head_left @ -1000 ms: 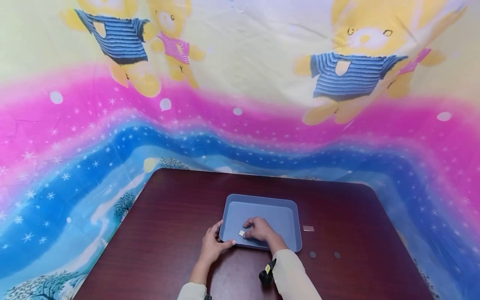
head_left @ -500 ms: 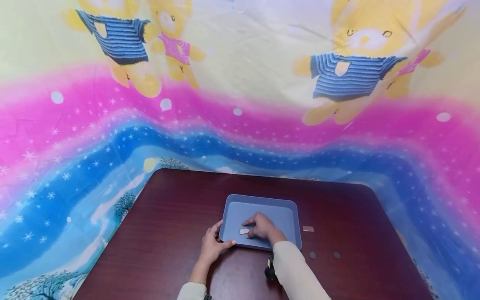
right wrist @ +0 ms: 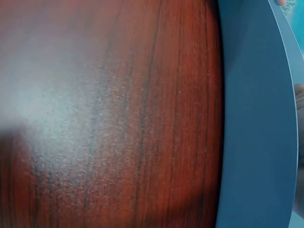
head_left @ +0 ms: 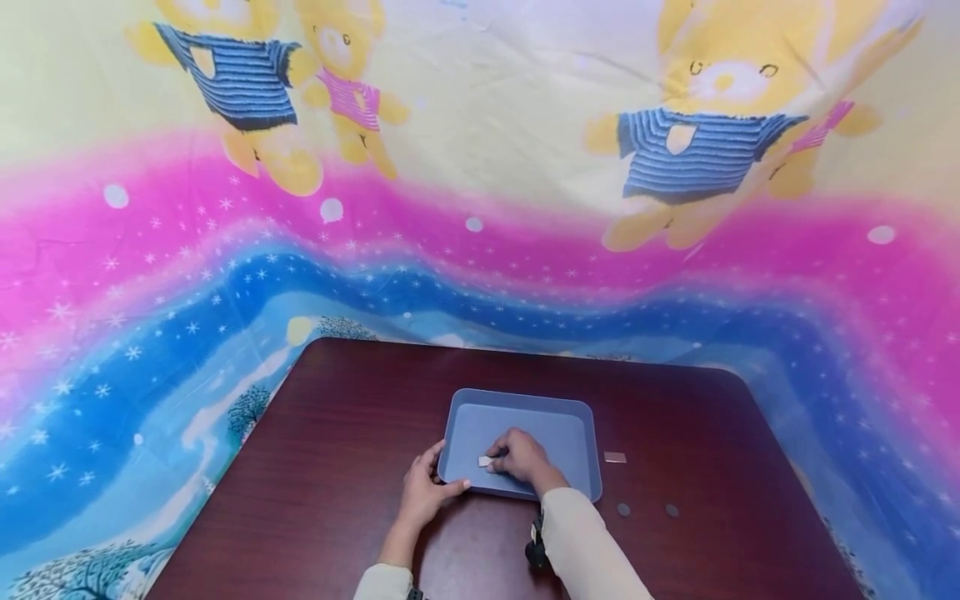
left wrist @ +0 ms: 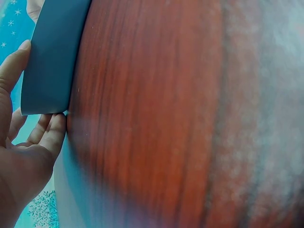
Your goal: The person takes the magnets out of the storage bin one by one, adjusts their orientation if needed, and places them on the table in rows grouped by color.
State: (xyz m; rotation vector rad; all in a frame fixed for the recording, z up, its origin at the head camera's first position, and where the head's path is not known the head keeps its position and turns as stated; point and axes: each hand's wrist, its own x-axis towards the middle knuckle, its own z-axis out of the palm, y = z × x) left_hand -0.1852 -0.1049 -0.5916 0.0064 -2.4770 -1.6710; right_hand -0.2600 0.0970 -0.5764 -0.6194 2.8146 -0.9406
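Note:
A blue-grey tray lies on the dark red-brown table. At its front left corner my left hand grips it, the thumb on the front rim and the other fingers against the left side; the left wrist view shows this hand beside the tray wall. Inside the tray, my right hand pinches a small, flat, whitish rectangular piece between thumb and fingers, low over the tray floor. Whether the piece touches the floor I cannot tell. In the right wrist view the tray wall hides most of that hand.
To the right of the tray lie a small shiny rectangular plate and two dark round discs, one nearer and one farther right. A printed cloth hangs behind the table.
My right hand has shifted slightly within the tray. The whitish piece turned and showed more of its length half a second ago; less shows now. My left hand has stayed at the corner.

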